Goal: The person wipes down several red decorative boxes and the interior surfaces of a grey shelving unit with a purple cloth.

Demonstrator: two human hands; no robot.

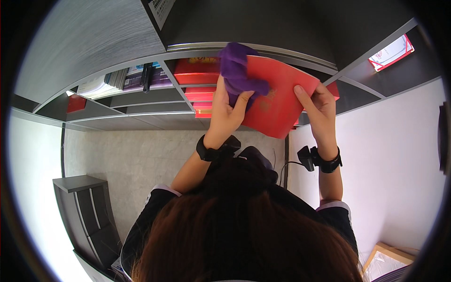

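A flat red folder (278,96) with faint gold marking is held up in front of the shelf unit. My right hand (320,105) grips its right edge, thumb on the front face and fingers behind. My left hand (229,105) is closed on a purple cloth (235,70), which is bunched over the folder's left edge and lies partly on its front. The cloth hides that edge, so I cannot tell whether my left fingers also pinch the folder. Black straps with small devices sit on both wrists.
Behind the folder, red boxes (197,71) are stacked in a shelf compartment. To the left stand books and magazines (115,81); a framed certificate (392,52) stands at the right. A dark cabinet (89,211) is at lower left, and a wooden-edged frame (387,261) leans at lower right.
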